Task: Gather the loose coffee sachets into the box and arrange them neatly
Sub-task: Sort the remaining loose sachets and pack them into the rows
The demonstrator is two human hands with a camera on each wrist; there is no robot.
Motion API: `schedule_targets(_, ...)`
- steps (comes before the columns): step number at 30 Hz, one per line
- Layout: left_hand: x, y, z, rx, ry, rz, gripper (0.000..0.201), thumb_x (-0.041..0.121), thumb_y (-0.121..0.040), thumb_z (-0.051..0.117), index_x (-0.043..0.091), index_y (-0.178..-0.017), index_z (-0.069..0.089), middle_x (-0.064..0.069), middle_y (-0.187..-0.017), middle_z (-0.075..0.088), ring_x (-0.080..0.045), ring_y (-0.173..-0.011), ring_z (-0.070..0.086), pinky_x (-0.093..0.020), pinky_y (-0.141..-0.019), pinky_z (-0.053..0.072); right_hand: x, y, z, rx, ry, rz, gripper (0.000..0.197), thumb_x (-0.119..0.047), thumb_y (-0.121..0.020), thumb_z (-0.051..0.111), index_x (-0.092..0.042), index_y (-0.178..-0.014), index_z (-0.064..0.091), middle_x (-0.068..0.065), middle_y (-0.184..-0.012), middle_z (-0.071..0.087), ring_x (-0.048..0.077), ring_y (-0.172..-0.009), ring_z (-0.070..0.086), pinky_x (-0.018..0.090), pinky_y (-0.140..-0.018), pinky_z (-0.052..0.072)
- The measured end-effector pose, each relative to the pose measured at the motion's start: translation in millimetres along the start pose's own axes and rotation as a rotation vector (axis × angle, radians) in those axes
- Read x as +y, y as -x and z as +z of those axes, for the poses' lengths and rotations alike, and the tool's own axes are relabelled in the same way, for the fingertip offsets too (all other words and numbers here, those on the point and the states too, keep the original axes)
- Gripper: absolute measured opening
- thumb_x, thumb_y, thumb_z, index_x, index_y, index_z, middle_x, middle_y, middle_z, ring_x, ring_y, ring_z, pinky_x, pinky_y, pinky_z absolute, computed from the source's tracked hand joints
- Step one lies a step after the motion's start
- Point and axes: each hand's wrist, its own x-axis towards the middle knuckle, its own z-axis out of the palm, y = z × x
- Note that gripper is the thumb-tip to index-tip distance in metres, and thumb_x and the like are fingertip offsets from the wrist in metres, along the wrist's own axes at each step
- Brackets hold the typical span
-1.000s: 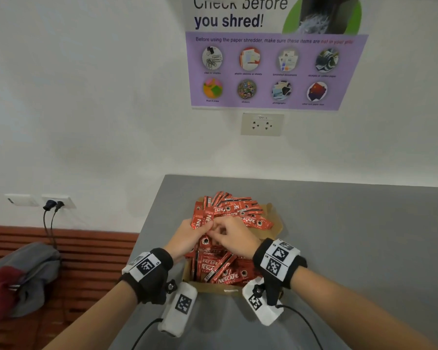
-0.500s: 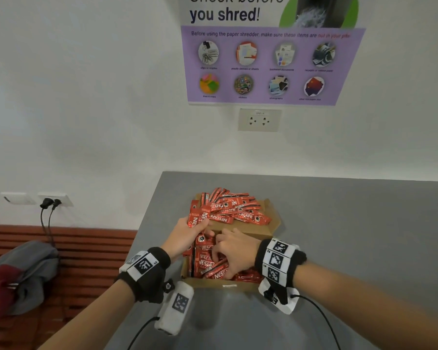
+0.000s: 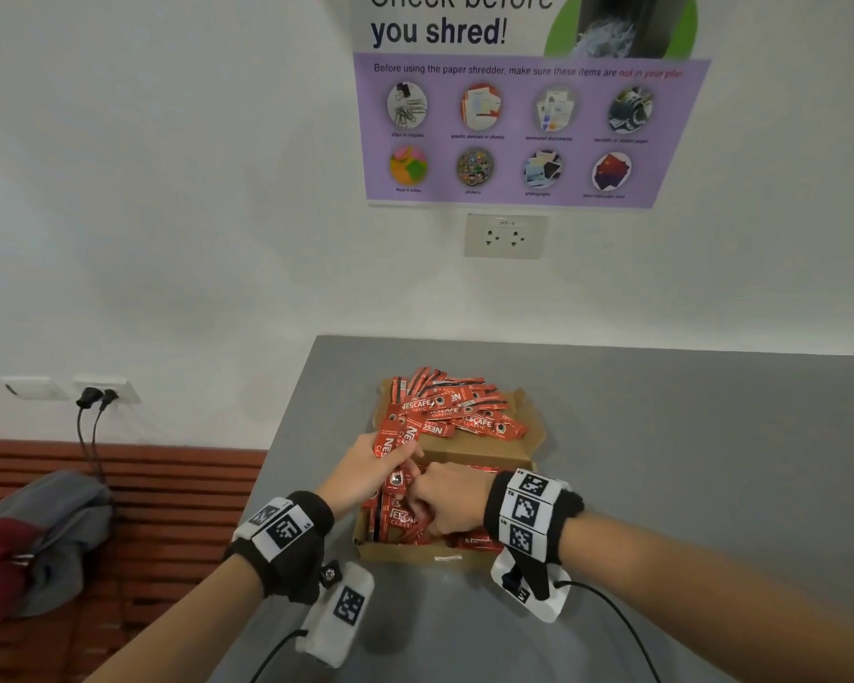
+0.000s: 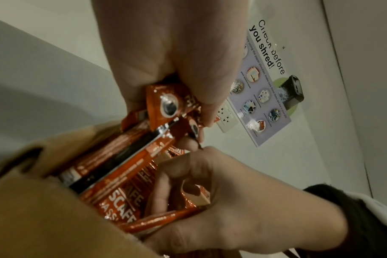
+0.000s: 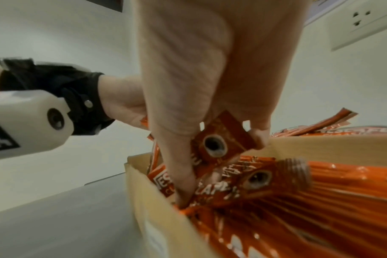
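While red foil coffee sachets (image 3: 417,522) lie lengthwise in the near part of the open brown cardboard box (image 3: 405,554), a looser heap of sachets (image 3: 452,411) rests on the box's far flap (image 3: 528,411). The left hand (image 3: 361,473), at the box's left wall, curls its fingers round a bunch of sachets. The right hand (image 3: 447,500) reaches into the box, thumb and fingers pinching one sachet (image 5: 219,142) and pressing among the packed ones. The box sits on a grey table (image 3: 686,460), near its left edge. Beyond the box, a purple shredder poster (image 3: 528,130) hangs above a white wall socket (image 3: 505,236).
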Motion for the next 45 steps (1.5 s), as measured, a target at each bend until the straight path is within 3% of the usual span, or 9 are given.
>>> schedule_targets(8,-3.7,-3.9,6.5,0.039,-0.072,-0.027,0.018,0.027,-0.092,0.055,0.016,-0.083,0.067,-0.002,-0.09,0.07,-0.018,-0.088,0.066,-0.031,-0.085,0.052,-0.3,-1.2,0.3,0.049,-0.061,0.007,0.014,-0.011,-0.077,0.07,-0.005,-0.088,0.066,0.012,-0.098,0.065,0.025,-0.089,0.057,0.027,-0.073,0.04)
schedule_targets(12,0.9,-7.5,8.1,0.155,-0.038,-0.023,0.022,0.031,-0.094,0.053,0.014,-0.093,0.066,-0.002,-0.088,0.067,-0.017,-0.082,0.065,-0.026,-0.06,0.056,4.5,0.8,-9.1,0.149,-0.148,0.033,0.015,-0.014,-0.075,0.075,-0.014,-0.076,0.06,0.005,-0.087,0.065,0.015,-0.075,0.052,0.025,-0.069,0.042)
schedule_targets(15,12.3,-12.0,3.0,0.3,-0.008,0.037,0.022,0.029,-0.095,0.049,0.015,-0.086,0.064,0.001,-0.078,0.064,-0.013,-0.07,0.06,-0.016,-0.046,0.045,13.3,1.8,-17.0,0.239,-0.3,0.104,0.033,-0.015,-0.075,0.076,-0.027,-0.064,0.047,-0.009,-0.07,0.055,0.012,-0.07,0.056,0.023,-0.067,0.043)
schedule_targets(20,35.3,-17.5,-9.6,0.373,0.049,0.105,0.023,0.022,-0.096,0.049,0.014,-0.078,0.062,0.001,-0.07,0.061,-0.01,-0.063,0.058,-0.013,-0.043,0.042,4.0,-4.6,-6.9,0.212,-0.38,0.095,0.02,-0.016,-0.073,0.078,-0.009,-0.077,0.059,0.001,-0.081,0.061,0.014,-0.068,0.057,0.029,-0.068,0.052)
schedule_targets(22,39.8,-17.3,-11.7,0.353,0.046,0.111,0.022,0.021,-0.095,0.049,0.013,-0.079,0.061,0.001,-0.068,0.06,-0.009,-0.059,0.056,-0.012,-0.04,0.039,-4.1,-9.7,-1.8,0.21,-0.365,0.063,0.021,-0.014,-0.072,0.079,-0.003,-0.08,0.062,0.008,-0.085,0.065,0.012,-0.066,0.054,0.021,-0.064,0.047)
schedule_targets(27,41.3,-14.5,-13.6,0.345,0.004,0.124,0.02,0.021,-0.096,0.05,0.011,-0.083,0.062,0.002,-0.067,0.058,0.003,-0.047,0.056,-0.011,-0.039,0.04,-13.5,-22.1,-0.4,0.15,-0.208,0.024,0.021,-0.011,-0.07,0.078,0.0,-0.081,0.064,0.013,-0.093,0.064,0.027,-0.084,0.058,0.03,-0.075,0.044)
schedule_targets(33,36.5,-13.0,-15.4,0.314,-0.006,0.115,0.023,0.023,-0.095,0.05,0.005,-0.088,0.063,0.003,-0.069,0.059,-0.004,-0.061,0.057,-0.012,-0.043,0.042,-6.5,-17.1,2.4,0.121,-0.092,0.068,0.035,-0.023,-0.072,0.079,-0.013,-0.069,0.046,0.009,-0.084,0.057,0.02,-0.074,0.047,0.031,-0.066,0.04)
schedule_targets(41,31.1,-22.1,-9.6,0.297,-0.042,0.059,0.021,0.024,-0.095,0.051,0.011,-0.083,0.062,0.001,-0.072,0.062,-0.012,-0.077,0.061,-0.031,-0.064,0.054,-11.4,-18.4,10.2,0.134,0.038,0.091,0.032,-0.015,-0.079,0.071,0.002,-0.103,0.061,0.018,-0.105,0.064,0.033,-0.094,0.061,0.037,-0.078,0.049)
schedule_targets(45,28.6,-21.8,-9.5,0.277,-0.04,0.06,0.021,0.025,-0.095,0.051,0.01,-0.086,0.063,0.001,-0.073,0.062,-0.012,-0.075,0.061,-0.025,-0.058,0.049,-14.9,-21.3,12.2,0.126,0.068,0.104,0.03,-0.011,-0.081,0.067,0.0,-0.107,0.057,0.017,-0.108,0.062,0.034,-0.097,0.061,0.042,-0.083,0.052)
